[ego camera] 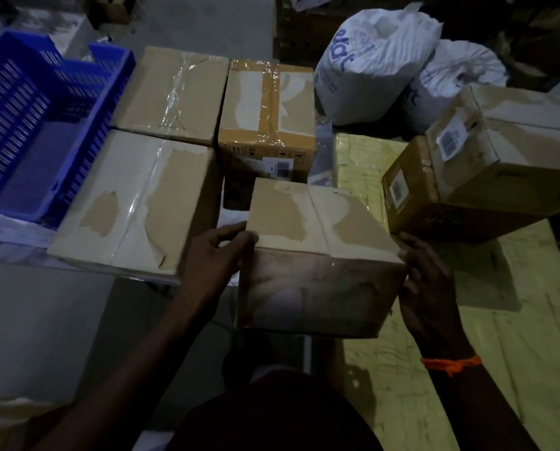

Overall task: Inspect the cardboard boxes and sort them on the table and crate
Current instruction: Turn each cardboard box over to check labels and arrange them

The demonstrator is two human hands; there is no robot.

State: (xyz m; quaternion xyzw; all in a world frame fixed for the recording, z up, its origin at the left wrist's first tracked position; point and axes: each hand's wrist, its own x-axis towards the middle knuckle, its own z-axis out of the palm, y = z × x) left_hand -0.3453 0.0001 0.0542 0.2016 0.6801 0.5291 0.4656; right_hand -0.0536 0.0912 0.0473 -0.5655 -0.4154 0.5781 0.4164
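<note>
We are holding one cardboard box (320, 255) between both hands, lifted in front of us over the gap between the two work surfaces. Our left hand (215, 255) is pressing against its left side with the fingers (239, 237) curled onto the top corner, and our right hand (426, 281) is bracing the right edge; both are gripping the box, neither closed around it. Its near face is looking scuffed and stained, so we are judging this to be the inspection step.

Three boxes are already sitting together on the bench (18, 252) to our left: a large pale one (135, 203), another behind it (174, 92), and a taped brown one (267, 115). The blue crate (28, 125) beside them is looking empty as far as we can see. To our right, two more boxes (486, 164) are waiting on a yellowish surface (467, 336), near two white bags (402, 70).

So we are roughly midway: some boxes placed, one in hand, at least two remaining.
</note>
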